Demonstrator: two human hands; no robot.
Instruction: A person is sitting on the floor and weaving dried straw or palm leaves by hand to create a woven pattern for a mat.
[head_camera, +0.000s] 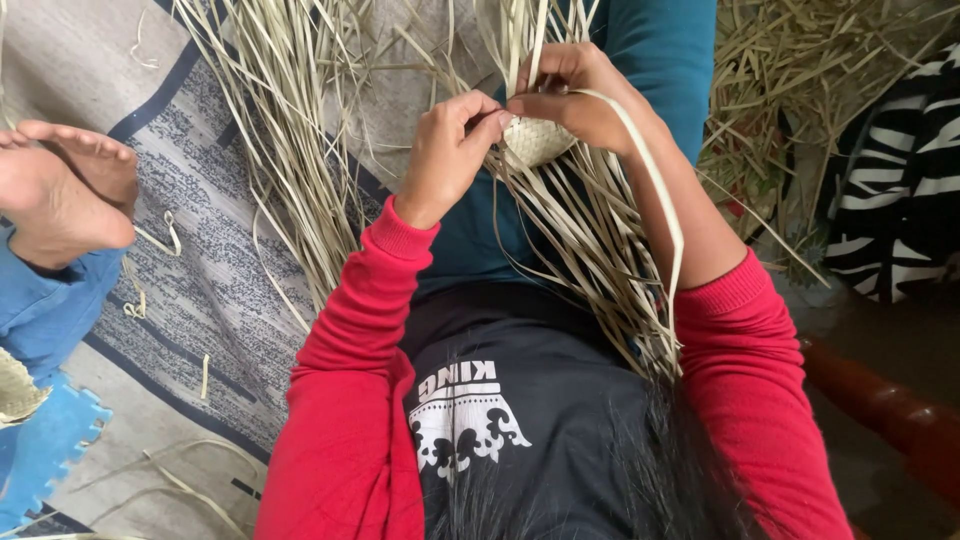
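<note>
pale woven ball (535, 142), loose strips trailing, pinched by left hand (450, 150) and right hand (575, 95) fingers.

Grey-blue patterned mat (215, 290) on floor: pale leaf strips (290, 130) heaped (loose scraps (160, 240) scattered), blue foam tile (45, 450).

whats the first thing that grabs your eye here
At top centre, the left hand and right hand pinch pale strips at a small woven piece, loose strips fanning around it. Bright red sleeves frame the lap; another person's bare feet rest at left.
</note>
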